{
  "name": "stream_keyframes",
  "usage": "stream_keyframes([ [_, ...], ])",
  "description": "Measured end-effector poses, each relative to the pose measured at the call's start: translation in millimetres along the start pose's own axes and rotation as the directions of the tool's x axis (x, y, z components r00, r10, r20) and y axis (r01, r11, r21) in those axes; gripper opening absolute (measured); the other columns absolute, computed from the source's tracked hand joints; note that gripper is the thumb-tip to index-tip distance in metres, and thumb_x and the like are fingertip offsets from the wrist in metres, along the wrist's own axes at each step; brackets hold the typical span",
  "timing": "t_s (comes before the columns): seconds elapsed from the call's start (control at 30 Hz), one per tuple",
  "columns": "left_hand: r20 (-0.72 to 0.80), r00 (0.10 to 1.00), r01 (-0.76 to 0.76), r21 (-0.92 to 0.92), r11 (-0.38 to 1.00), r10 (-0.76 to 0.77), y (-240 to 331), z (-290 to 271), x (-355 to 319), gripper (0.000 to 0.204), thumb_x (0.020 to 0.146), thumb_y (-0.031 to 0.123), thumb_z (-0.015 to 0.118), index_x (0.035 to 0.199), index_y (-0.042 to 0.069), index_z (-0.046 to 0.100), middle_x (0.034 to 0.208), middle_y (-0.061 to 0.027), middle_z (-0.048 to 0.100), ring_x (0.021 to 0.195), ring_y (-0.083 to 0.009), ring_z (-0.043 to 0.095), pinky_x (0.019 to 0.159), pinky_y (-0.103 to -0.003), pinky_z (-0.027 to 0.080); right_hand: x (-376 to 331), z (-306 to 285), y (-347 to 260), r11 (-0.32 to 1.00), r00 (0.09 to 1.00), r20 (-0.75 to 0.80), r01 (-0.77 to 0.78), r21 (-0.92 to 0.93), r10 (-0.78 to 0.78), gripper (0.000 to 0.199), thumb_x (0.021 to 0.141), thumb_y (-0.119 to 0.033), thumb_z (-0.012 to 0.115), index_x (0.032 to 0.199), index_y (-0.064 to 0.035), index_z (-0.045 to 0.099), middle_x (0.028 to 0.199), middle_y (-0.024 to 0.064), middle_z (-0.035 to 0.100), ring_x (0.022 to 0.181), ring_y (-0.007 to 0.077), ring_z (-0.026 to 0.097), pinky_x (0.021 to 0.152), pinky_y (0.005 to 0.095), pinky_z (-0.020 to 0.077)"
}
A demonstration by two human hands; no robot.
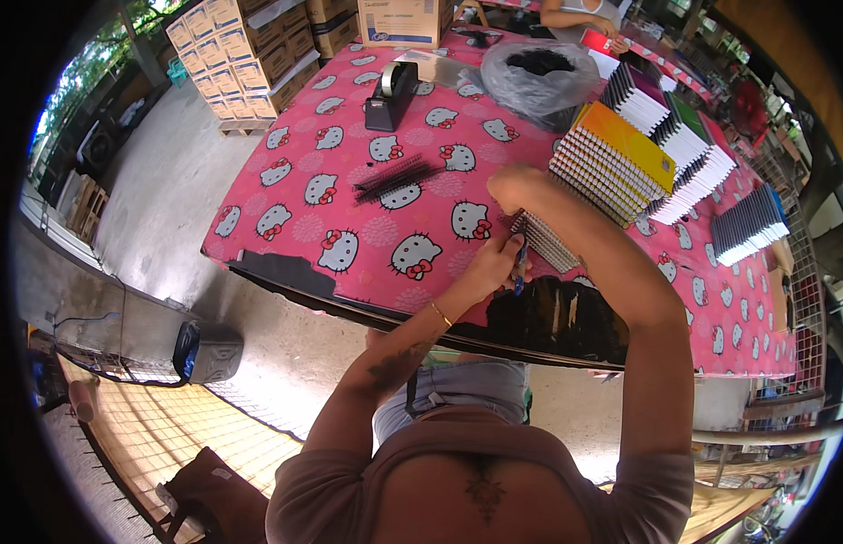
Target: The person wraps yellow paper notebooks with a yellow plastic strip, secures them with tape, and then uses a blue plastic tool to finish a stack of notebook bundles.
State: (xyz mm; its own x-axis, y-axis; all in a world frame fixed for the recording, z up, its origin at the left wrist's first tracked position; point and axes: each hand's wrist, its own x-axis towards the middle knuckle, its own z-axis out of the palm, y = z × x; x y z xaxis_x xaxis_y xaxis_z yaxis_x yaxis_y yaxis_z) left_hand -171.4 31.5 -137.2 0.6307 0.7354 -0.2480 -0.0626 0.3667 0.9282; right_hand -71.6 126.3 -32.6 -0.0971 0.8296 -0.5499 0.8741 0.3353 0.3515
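My left hand [499, 263] is closed around a small blue-handled hand tool [520, 265] at the near side of the table; its exact kind is hard to make out. Beside it lies a row of spiral-bound notebooks [550, 247], their coil edges facing up, partly covered by my right forearm. My right hand [514, 189] bends inward at the far end of these notebooks, its fingers hidden behind the wrist. Just beyond my right forearm stands a tall stack of yellow-covered spiral notebooks [621, 150]. Loose black plastic coils [399, 179] lie to the left of my hands.
A black tape dispenser [391, 98] and a clear bag of black coils [541, 77] sit farther back on the pink patterned tablecloth [294, 213]. More notebooks [750, 227] stand at right. Cartons [249, 63] are piled beyond; another person [584, 16] is at the far side.
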Motion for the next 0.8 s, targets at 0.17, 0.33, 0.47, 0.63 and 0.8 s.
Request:
stream_keyframes([
  [0.17, -0.018, 1.000, 0.010, -0.017, 1.000, -0.010, -1.3, -5.8, 12.8, 0.040, 0.102, 0.038, 0.044, 0.110, -0.001, 0.053, 0.087, -0.0133, 0.067, 0.066, -0.0224, 0.071, 0.048, -0.032, 0.056, 2.6, -2.7, -2.2, 1.000, 1.000, 0.022, 0.009, -0.012, -0.008, 0.034, 0.072, -0.010, 0.074, 0.106, -0.0058, 0.073, 0.109, 0.0147, 0.071, 0.101, 0.0303, 0.069, 0.083, 0.0415, 0.0569],
  [0.33, 0.010, 0.999, -0.054, 0.021, 0.998, 0.053, -1.2, -4.8, 12.9, 0.040, 0.102, 0.037, 0.046, 0.111, -0.001, 0.053, 0.086, -0.0137, 0.067, 0.068, -0.0230, 0.071, 0.048, -0.033, 0.056, 4.5, 0.8, 1.4, 1.000, 0.998, 0.068, -0.003, -0.014, 0.004, 0.034, 0.071, -0.010, 0.074, 0.105, -0.0044, 0.073, 0.108, 0.0148, 0.072, 0.099, 0.0296, 0.070, 0.081, 0.0420, 0.0574],
  [0.47, 0.040, 0.999, -0.006, 0.008, 1.000, 0.006, -10.4, -8.7, 4.5, 0.041, 0.102, 0.038, 0.046, 0.111, -0.002, 0.052, 0.087, -0.0142, 0.067, 0.071, -0.0240, 0.072, 0.050, -0.033, 0.057, 5.6, 0.6, 0.3, 0.999, 0.998, 0.063, 0.009, -0.041, -0.006, 0.033, 0.071, -0.010, 0.073, 0.104, -0.0042, 0.073, 0.106, 0.0149, 0.072, 0.098, 0.0299, 0.070, 0.080, 0.0421, 0.0574],
  [0.63, 0.022, 1.000, 0.000, -0.028, 1.000, 0.000, -10.0, -6.2, 8.3, 0.043, 0.101, 0.039, 0.046, 0.111, -0.002, 0.051, 0.089, -0.0152, 0.066, 0.072, -0.0254, 0.072, 0.050, -0.033, 0.057, 11.3, 5.3, 4.4, 0.999, 0.997, 0.078, 0.025, -0.021, -0.024, 0.034, 0.070, -0.012, 0.073, 0.104, -0.0042, 0.073, 0.105, 0.0154, 0.072, 0.098, 0.0301, 0.070, 0.080, 0.0425, 0.0572],
  [0.8, -0.017, 1.000, -0.012, -0.032, 0.999, 0.011, -9.3, -11.9, 16.9, 0.042, 0.101, 0.039, 0.045, 0.110, -0.002, 0.051, 0.085, -0.0136, 0.065, 0.068, -0.0246, 0.071, 0.050, -0.033, 0.057, 4.4, -2.3, -1.1, 1.000, 0.998, 0.060, 0.015, -0.023, -0.013, 0.035, 0.070, -0.013, 0.074, 0.104, -0.0044, 0.073, 0.105, 0.0148, 0.072, 0.098, 0.0294, 0.070, 0.081, 0.0422, 0.0572],
])
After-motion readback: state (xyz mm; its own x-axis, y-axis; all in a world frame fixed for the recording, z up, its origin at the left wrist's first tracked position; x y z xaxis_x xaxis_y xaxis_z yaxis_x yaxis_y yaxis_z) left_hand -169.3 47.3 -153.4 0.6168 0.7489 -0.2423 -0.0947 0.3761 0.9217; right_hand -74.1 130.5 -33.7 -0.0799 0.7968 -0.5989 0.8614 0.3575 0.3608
